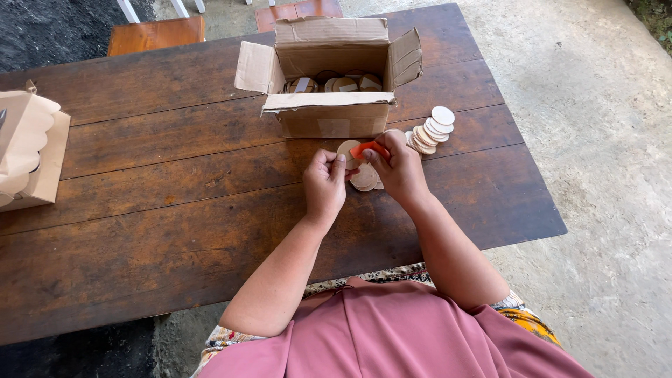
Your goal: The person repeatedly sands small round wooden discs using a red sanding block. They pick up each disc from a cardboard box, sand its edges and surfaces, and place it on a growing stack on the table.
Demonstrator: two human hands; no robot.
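while both hands pinch a wooden disc (348,150), table edge (539,234) lies near.

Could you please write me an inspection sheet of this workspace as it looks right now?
Surface: dark wooden table, worn planks, outdoors.
Job's things: round wooden disc and orange tool held over a small pile of discs; a leaning row of discs beside the open cardboard box, more discs inside it.
Clutter: paper-and-card package at the table's left edge.
Grippers: left hand fingers pinch the disc; right hand holds the orange tool against it.
Cables: nothing seen.
Surroundings: two wooden chairs beyond the table, concrete ground to the right.
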